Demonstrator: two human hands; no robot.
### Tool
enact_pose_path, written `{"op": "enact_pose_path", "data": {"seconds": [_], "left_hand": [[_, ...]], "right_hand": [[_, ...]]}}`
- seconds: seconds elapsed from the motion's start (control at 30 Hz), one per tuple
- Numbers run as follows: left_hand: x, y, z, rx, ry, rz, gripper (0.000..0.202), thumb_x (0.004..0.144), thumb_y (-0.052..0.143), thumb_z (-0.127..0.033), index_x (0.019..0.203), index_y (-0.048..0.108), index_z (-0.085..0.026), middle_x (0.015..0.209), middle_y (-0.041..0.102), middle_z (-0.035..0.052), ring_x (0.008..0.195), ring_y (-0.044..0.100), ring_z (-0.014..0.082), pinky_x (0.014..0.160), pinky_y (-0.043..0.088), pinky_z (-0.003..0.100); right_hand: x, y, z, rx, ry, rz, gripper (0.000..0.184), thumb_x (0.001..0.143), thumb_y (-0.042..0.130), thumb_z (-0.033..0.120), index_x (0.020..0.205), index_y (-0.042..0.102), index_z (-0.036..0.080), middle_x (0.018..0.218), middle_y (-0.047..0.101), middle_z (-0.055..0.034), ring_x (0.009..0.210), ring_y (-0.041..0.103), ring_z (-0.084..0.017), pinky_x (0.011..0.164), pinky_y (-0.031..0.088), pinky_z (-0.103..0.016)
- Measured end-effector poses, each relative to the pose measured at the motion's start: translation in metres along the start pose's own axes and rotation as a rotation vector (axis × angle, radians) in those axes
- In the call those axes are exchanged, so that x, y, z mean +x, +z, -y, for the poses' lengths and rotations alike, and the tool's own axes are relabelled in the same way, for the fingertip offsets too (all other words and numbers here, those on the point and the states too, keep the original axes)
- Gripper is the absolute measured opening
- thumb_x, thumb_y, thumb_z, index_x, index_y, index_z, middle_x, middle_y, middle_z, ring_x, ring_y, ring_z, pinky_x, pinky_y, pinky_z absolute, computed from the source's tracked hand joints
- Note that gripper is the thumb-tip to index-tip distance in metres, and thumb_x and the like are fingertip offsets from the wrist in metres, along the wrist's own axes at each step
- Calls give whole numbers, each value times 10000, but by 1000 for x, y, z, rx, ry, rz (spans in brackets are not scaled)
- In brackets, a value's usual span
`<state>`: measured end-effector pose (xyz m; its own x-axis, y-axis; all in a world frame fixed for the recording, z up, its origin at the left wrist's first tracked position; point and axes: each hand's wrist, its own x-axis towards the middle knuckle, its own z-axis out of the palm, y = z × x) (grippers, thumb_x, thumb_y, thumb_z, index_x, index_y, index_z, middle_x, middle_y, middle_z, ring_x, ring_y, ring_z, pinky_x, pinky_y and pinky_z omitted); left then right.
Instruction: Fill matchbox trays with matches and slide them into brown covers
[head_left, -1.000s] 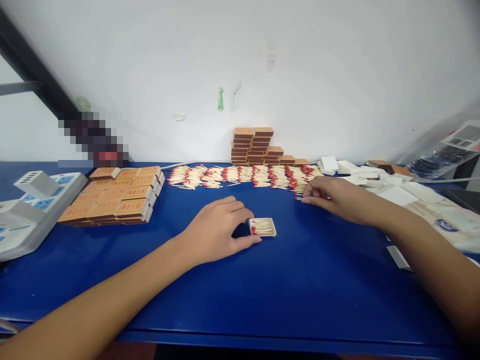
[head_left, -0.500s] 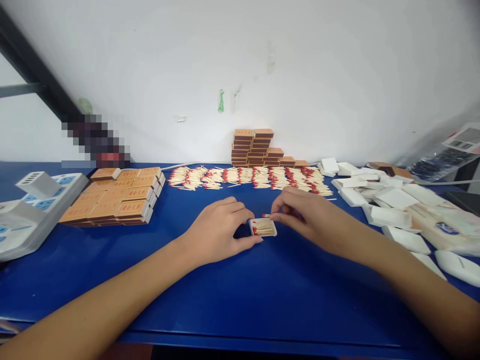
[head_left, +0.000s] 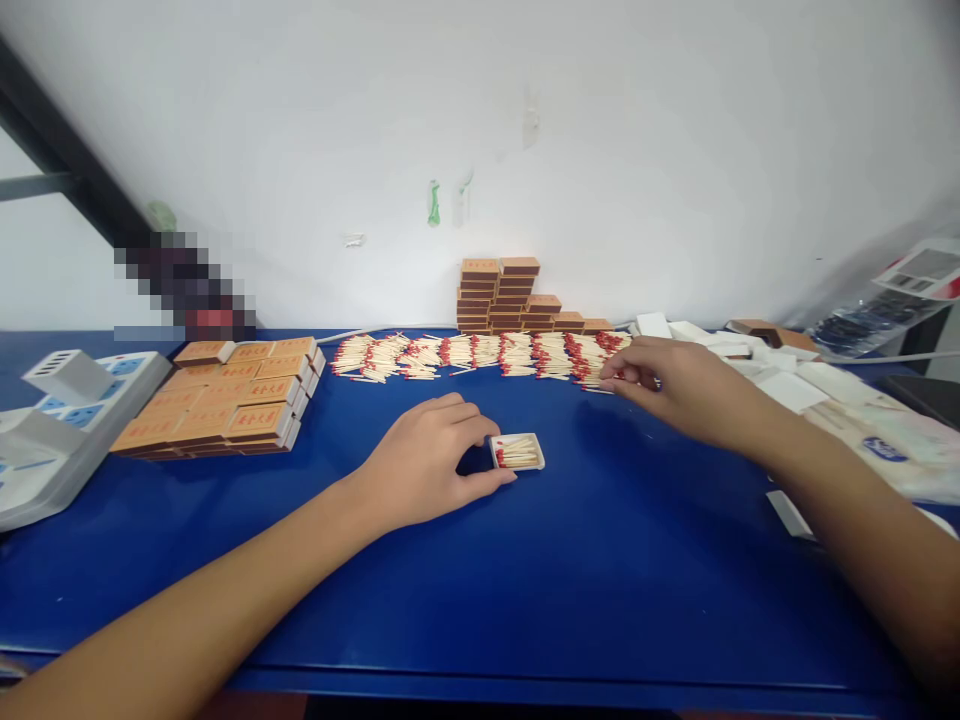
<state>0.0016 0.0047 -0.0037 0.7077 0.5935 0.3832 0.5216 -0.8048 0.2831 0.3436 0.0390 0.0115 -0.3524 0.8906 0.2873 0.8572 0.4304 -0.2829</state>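
A small white matchbox tray (head_left: 541, 462) lies on the blue table, partly filled with red-tipped matches (head_left: 517, 452). My left hand (head_left: 431, 460) grips its left end between thumb and fingers. Farther back, my right hand (head_left: 664, 380) is at the right end of a long row of loose matches (head_left: 517, 355). Its thumb and fingertips are drawn together against the pile; whatever is between them is too small to make out.
Orange matchboxes (head_left: 217, 395) are stacked at left beside a white power strip (head_left: 112, 420). More matchboxes (head_left: 499, 295) stand against the wall. At right lie white empty trays (head_left: 795, 390), a tissue pack (head_left: 892, 455) and a clear plastic bag (head_left: 862, 325).
My right hand has moved from the tray back and right to the match row; the match seen at its fingers before now lies out of sight. My left hand stays on the tray.
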Motion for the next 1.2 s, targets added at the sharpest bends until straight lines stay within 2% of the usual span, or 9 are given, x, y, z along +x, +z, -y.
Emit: {"op": "enact_pose_path", "data": {"seconds": [0.1,0.2,0.47,0.53,0.63,0.77,0.9,1.03,1.2], "left_hand": [[0,0,0,3,7,-5,304,945,810,-426,1094,741,-170,942,754,53,916,674,234,810,541,359],[0,-1,0,8,18,-8,300,949,807,-419,1090,740,-162,945,759,51,915,674,233,808,538,359],[0,-2,-2,15,12,6,284,957,798,-423,1085,742,-175,954,762,48,913,679,227,800,535,351],[0,-2,-3,27,14,0,296,959,795,-433,1089,739,-174,955,763,50,912,679,230,805,536,356],[1,-1,-3,39,12,-11,307,950,805,-435,1086,737,-169,952,766,53,906,679,236,808,535,361],[3,2,-3,26,14,-12,310,939,814,-437,1064,743,-162,943,762,53,902,674,239,805,533,365],[3,3,-4,32,12,-16,312,943,806,-443,1054,743,-159,951,759,58,908,671,243,813,537,376],[2,4,-3,28,22,-22,330,941,809,-444,1080,744,-152,938,756,57,896,670,239,802,539,371],[1,3,-1,17,13,-22,327,942,813,-432,1101,747,-153,945,757,56,907,672,235,816,545,366]], "right_hand": [[3,0,-16,6,19,82,352,961,598,571,873,732,257,798,731,-85,687,625,-250,632,436,-374],[4,4,-15,26,29,127,416,968,577,628,855,730,258,762,715,-73,663,618,-242,620,426,-366],[2,10,-13,31,34,130,503,981,530,705,858,696,247,759,691,-77,654,588,-233,612,420,-354],[1,9,-2,38,-2,91,472,994,535,676,855,679,248,774,682,-76,681,588,-234,631,421,-351],[-2,9,29,93,-71,35,364,1028,562,567,876,670,254,787,666,-56,694,584,-219,644,415,-339],[-12,16,75,149,-163,76,198,1062,573,389,965,678,252,898,684,-46,739,621,-195,669,442,-326],[-20,25,96,129,-227,162,159,1066,555,319,987,666,236,1009,694,-54,740,639,-174,653,453,-319],[-17,21,91,180,-198,151,180,1063,565,341,967,684,245,935,698,-45,744,640,-180,661,462,-317],[-7,9,49,88,-95,10,237,1029,593,427,920,712,253,780,680,-50,687,600,-212,652,425,-350]]}}
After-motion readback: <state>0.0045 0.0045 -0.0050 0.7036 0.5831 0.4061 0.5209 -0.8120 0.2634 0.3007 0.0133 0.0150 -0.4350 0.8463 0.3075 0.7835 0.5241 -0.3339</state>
